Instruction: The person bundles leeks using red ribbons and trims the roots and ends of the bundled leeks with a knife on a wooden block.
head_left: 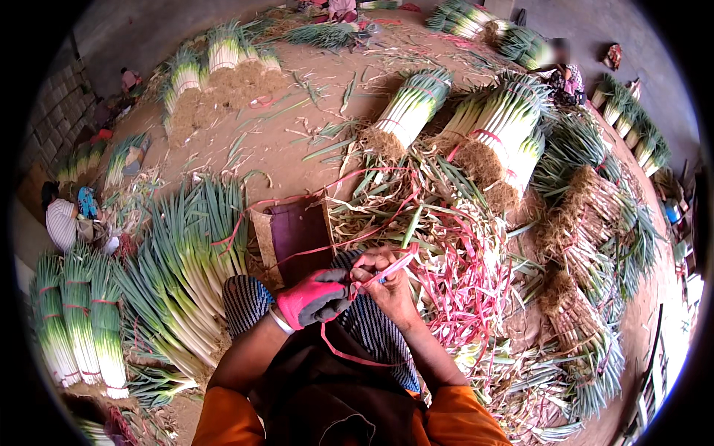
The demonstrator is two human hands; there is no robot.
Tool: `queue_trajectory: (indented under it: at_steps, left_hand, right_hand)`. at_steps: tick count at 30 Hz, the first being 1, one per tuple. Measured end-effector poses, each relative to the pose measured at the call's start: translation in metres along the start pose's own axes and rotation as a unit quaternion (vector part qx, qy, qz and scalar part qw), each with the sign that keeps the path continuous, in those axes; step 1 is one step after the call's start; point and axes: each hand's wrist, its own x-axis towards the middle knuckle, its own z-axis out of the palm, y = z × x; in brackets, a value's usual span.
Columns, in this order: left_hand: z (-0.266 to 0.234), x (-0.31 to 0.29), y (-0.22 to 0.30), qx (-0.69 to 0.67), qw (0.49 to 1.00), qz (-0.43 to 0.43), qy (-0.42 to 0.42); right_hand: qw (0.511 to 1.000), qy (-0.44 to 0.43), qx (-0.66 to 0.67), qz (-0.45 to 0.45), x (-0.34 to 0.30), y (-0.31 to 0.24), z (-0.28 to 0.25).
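My left hand, in a pink and grey glove, is closed on a thin pink plastic strip above my lap. My bare right hand pinches the same strip beside it, fingertips nearly meeting the glove. A small whitish-blue bit shows at the right fingers; I cannot make out what it is. One length of strip loops down over my dark apron, and another runs forward across the floor. Past my hands stands an open box with a dark purple inside. Loose leeks lie to its left.
A tangled heap of pink strips and leaf scraps spreads at my right. Tied leek bundles stand at left and ahead. More leeks are piled far right, roots inward. Other people sit at left and back right.
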Motion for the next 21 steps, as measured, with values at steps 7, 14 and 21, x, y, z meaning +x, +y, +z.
queue_trajectory:
  at_steps: [7, 14, 21]
  left_hand:
    - [-0.003, 0.008, -0.007, -0.012, 0.995, 0.062, 0.073]
    - [0.004, 0.01, -0.013, 0.09, 0.987, 0.085, 0.099]
    - [0.009, 0.005, -0.016, 0.168, 0.976, 0.093, 0.102]
  right_hand:
    - [0.982, 0.108, 0.079, 0.13, -0.034, 0.001, 0.01]
    - [0.994, 0.057, 0.007, 0.096, -0.033, 0.011, 0.015]
    - [0.956, -0.014, 0.203, 0.211, -0.037, 0.003, 0.003]
